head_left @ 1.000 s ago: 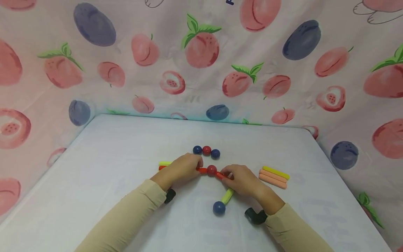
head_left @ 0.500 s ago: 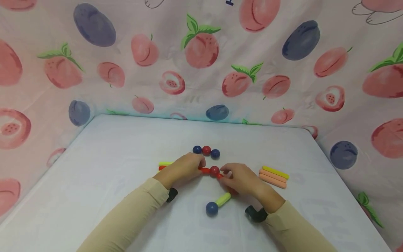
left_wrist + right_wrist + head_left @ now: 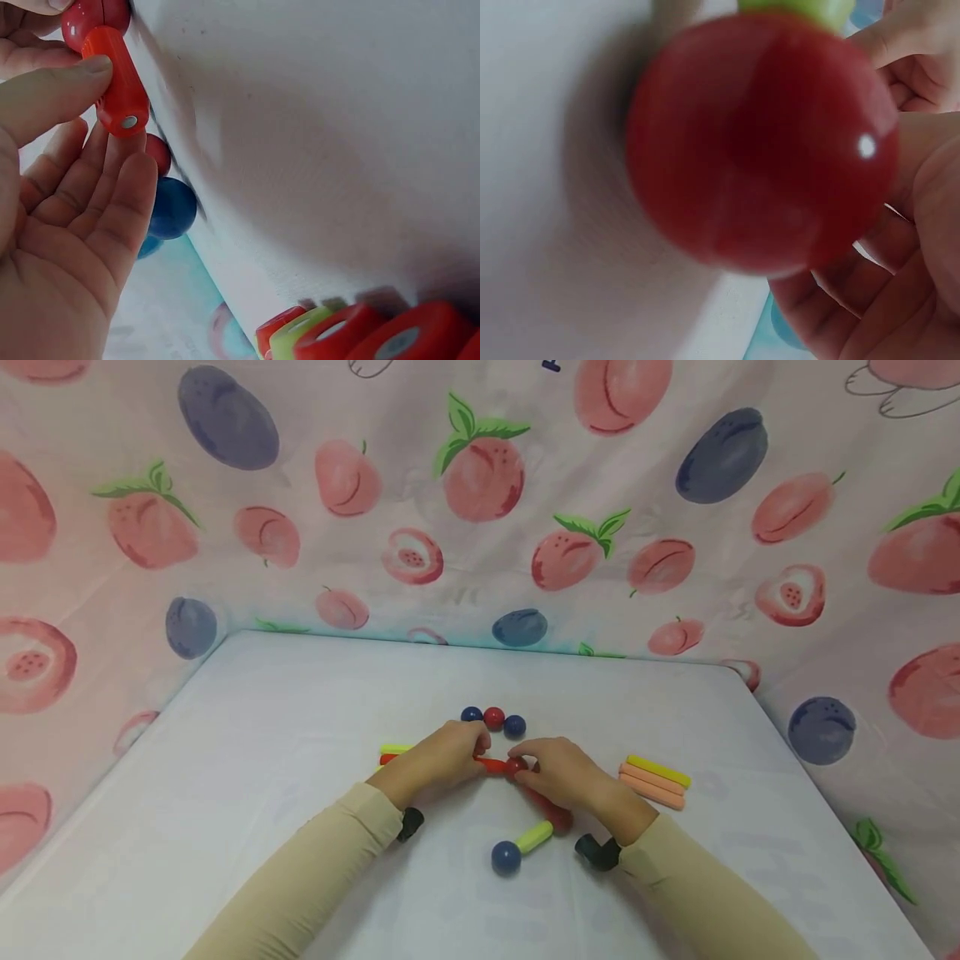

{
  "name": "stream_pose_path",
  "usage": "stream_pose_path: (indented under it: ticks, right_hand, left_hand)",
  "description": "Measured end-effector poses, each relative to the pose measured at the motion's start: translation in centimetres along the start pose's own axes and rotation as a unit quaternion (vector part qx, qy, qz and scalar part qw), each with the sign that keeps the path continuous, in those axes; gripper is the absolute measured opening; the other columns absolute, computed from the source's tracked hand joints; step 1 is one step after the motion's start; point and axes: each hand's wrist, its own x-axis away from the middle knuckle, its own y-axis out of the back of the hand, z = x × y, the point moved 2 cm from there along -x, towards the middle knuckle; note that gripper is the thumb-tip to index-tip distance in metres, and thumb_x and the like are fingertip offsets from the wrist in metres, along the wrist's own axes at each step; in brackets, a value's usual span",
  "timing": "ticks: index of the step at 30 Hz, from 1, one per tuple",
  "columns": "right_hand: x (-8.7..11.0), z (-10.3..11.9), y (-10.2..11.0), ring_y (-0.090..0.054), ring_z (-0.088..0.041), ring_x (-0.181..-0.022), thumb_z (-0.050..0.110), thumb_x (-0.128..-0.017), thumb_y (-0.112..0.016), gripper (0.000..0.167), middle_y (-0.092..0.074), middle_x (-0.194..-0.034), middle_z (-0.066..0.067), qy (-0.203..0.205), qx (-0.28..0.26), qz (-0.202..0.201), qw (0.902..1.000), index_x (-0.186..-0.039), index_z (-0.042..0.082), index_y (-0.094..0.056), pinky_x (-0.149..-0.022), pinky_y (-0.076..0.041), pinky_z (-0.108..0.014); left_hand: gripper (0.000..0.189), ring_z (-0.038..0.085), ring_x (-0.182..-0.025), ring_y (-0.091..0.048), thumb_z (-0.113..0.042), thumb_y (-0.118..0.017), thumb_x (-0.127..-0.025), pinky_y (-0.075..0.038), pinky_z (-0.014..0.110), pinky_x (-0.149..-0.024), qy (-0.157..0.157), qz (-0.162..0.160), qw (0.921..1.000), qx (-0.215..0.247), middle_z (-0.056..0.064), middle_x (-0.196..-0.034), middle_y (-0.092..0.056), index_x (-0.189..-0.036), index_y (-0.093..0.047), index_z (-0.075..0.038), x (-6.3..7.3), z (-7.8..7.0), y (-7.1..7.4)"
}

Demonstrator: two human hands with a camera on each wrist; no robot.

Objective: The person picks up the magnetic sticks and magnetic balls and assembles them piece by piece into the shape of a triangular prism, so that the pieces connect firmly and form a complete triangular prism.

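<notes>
Two hands of mine meet over the middle of the white table, with a red stick and a red ball between them. The stick looks light and hard, like plastic, so I don't think it will bend or break easily. Its long sides seem the best place to pinch. The ball looks smooth and shiny, so it could slip or roll; holding it round its fat middle seems best. My left hand pinches the stick, thumb against its side, the other fingers loosely bent. My right hand is nearly closed, thumb and finger on the ball, which touches the stick's end. Below that hand is a lower red ball; I can't tell if it rests on the table.
</notes>
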Motion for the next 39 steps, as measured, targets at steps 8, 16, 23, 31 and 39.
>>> stream_pose_path:
  ticks: [8, 16, 23, 31, 39]
  right_hand:
    - [0.2, -0.2, 0.3, -0.057, -0.020, -0.099, 0.017, -0.093, -0.073, 0.034, -0.066, -0.116, -0.003, -0.004, -0.003, 0.010, 0.9999, -0.126, 0.014, -0.070, -0.091, -0.052, -0.041]
    - [1.3, -1.1, 0.4, -0.059, -0.020, -0.101, 0.017, -0.093, -0.073, 0.032, -0.064, -0.119, -0.002, -0.026, -0.037, 0.002, 0.9990, -0.125, 0.014, -0.069, -0.088, -0.055, -0.038]
    - [1.9, -1.4, 0.1, -0.060, -0.017, -0.094, 0.017, -0.093, -0.073, 0.030, -0.064, -0.115, -0.001, -0.034, -0.053, -0.003, 0.9980, -0.123, 0.014, -0.070, -0.081, -0.056, -0.033]
    - [2.4, -1.5, 0.0, -0.059, -0.016, -0.091, 0.017, -0.092, -0.074, 0.029, -0.064, -0.107, 0.000, -0.029, -0.054, -0.009, 0.9981, -0.120, 0.012, -0.071, -0.077, -0.055, -0.031]
    - [2.7, -1.6, -0.1, -0.061, -0.016, -0.091, 0.017, -0.092, -0.074, 0.030, -0.065, -0.109, 0.000, -0.030, -0.061, -0.015, 0.9976, -0.121, 0.012, -0.070, -0.074, -0.056, -0.029]
  left_hand:
    - [0.026, 0.019, -0.094, -0.060, -0.010, -0.074, -0.090, -0.052, 0.034, -0.088, -0.008, -0.007, 0.9999, 0.013, 0.003, -0.100, -0.065, -0.114, -0.065, -0.005, 0.0, 0.8, 0.6]
    - [0.033, 0.024, -0.106, -0.062, -0.008, -0.073, -0.091, -0.051, 0.036, -0.095, 0.002, -0.026, 0.9996, 0.010, 0.013, -0.116, -0.066, -0.122, -0.062, 0.000, -0.6, 1.5, 2.8]
    - [0.046, 0.027, -0.121, -0.057, -0.008, -0.071, -0.093, -0.045, 0.040, -0.105, 0.017, -0.018, 0.9996, -0.015, 0.014, -0.133, -0.061, -0.136, -0.057, -0.001, -1.8, 1.8, 3.2]
    - [0.051, 0.029, -0.135, -0.047, -0.006, -0.068, -0.094, -0.036, 0.043, -0.112, 0.028, -0.002, 0.9989, -0.039, 0.013, -0.143, -0.054, -0.143, -0.053, -0.005, -2.9, 2.0, 3.2]
    - [0.044, 0.028, -0.130, -0.050, -0.008, -0.067, -0.096, -0.037, 0.043, -0.112, 0.033, 0.010, 0.9985, -0.041, 0.011, -0.138, -0.058, -0.139, -0.058, -0.007, -3.6, 2.0, 3.1]
